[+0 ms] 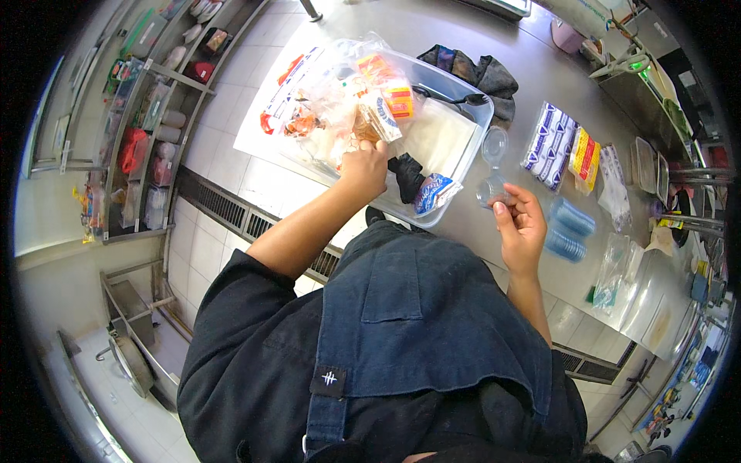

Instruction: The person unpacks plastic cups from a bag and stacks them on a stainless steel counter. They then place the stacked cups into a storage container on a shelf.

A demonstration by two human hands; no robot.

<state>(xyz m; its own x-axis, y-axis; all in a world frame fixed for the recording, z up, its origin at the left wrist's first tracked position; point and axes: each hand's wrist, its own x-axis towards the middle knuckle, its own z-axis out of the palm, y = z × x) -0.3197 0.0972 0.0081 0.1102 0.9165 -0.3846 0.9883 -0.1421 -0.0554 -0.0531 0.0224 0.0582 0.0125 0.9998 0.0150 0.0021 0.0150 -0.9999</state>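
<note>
My right hand pinches the rim of a small clear plastic portion cup between thumb and fingers. The cup's hinged round lid is flipped up, away from me. My left hand reaches into a clear plastic bin, its fingertips down among plastic bags, so whether they grip anything is hidden. Close to those fingers lies a printed packet. A black cloth-like item and a blue-and-white printed bag lie in the bin's near corner.
Right of the cup, stacked clear plastic cups or lids lie on the steel table. Beyond them are a blue-and-white packet and a yellow-and-red packet. A dark crumpled cloth lies behind the bin. Shelving stands at left.
</note>
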